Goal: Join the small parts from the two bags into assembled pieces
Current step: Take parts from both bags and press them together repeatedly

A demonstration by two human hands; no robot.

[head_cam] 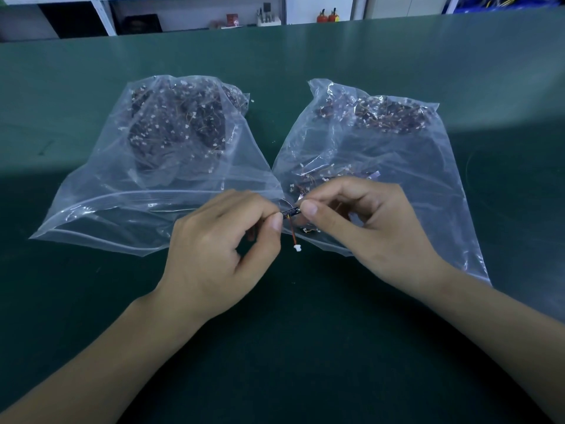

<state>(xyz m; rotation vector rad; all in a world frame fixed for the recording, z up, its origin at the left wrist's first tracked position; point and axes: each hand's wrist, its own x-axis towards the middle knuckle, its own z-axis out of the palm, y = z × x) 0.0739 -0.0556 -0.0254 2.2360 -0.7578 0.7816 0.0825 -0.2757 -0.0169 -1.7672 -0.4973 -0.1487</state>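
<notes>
A: Status?

B: Small black strip part (291,212) pinched at both ends, left hand (220,249) thumb and forefinger on one end, right hand (360,221) on the other. Held just above the worktop (305,347), at the mouths of the two bags. Thin red-orange lead hangs off it, ending in a tiny white connector (297,248).

A: Mated yet?

B: Can't tell, the joint sits under the fingertips. No finished pile visible, so I'd say early.

A: Stock left?

B: Plenty. Left bag (91,209) and right bag (428,166), both clear, crinkly, glossy film, lying flat, each still holding a dense heap of dark parts with fine wires and white plugs. Worktop is matte dark green.
</notes>
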